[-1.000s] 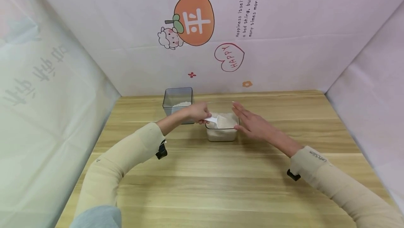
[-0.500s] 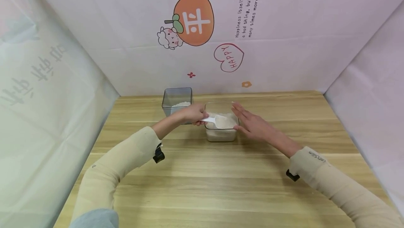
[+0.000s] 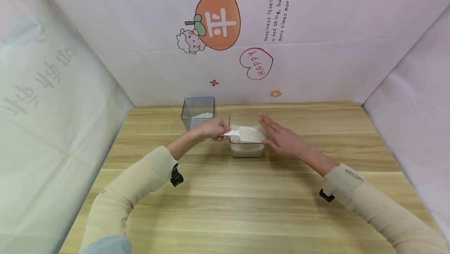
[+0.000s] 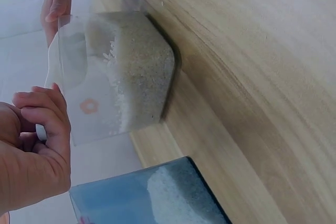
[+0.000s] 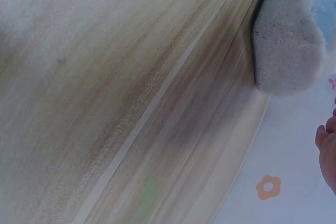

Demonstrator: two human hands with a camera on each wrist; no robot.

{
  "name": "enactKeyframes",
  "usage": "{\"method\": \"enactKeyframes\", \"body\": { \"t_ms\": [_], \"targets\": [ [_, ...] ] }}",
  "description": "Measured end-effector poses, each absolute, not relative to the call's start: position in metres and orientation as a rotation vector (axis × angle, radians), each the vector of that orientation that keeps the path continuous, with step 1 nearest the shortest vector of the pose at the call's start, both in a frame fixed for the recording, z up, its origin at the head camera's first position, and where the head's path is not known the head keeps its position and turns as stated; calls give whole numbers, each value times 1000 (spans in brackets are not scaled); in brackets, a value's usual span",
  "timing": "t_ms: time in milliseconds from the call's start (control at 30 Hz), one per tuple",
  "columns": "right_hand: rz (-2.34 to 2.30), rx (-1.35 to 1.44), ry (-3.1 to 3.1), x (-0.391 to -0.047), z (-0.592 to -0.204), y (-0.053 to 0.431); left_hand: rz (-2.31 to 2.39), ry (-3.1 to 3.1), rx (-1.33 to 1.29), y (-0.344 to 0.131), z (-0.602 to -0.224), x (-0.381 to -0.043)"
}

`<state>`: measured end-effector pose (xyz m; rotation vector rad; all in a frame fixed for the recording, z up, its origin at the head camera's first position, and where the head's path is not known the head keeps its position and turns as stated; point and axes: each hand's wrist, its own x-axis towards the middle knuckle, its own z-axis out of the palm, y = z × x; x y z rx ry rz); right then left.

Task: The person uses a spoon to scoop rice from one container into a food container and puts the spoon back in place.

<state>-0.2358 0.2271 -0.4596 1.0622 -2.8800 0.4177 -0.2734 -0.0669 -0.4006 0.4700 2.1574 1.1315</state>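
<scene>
My left hand [image 3: 216,128] grips the handle of a white plastic scoop [image 3: 233,133]. The scoop's bowl, filled with pale rice-like grains, lies level at the mouth of a clear square container [image 3: 247,153]. In the left wrist view the curled fingers [image 4: 44,111] wrap the handle near its white end, and the scoop [image 4: 53,59] shows at the container's rim. The same grains [image 4: 144,66] fill the container's lower part. My right hand [image 3: 284,138] touches the container's right side with straight fingers; only part of that hand [image 5: 328,153] shows in the right wrist view.
A bluish, see-through square container [image 3: 198,107] with white grains stands left of the clear one, partly hidden by the left hand. Both are near the back edge of the wooden table [image 3: 246,207]. A printed white backdrop [image 3: 316,50] rises behind. A few stray grains lie on the table.
The scoop has risen out of the grains and levelled, now carrying a heap. My left hand and forearm have shifted slightly left and toward me. The right hand has stayed against the container.
</scene>
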Motion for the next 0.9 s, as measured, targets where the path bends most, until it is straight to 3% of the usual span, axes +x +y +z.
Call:
{"method": "enactKeyframes", "body": {
  "t_ms": [900],
  "targets": [
    [394, 1065, -2861, -238, -463, 227, 1311, 2040, 385, -91, -401, -268]
  ]
}}
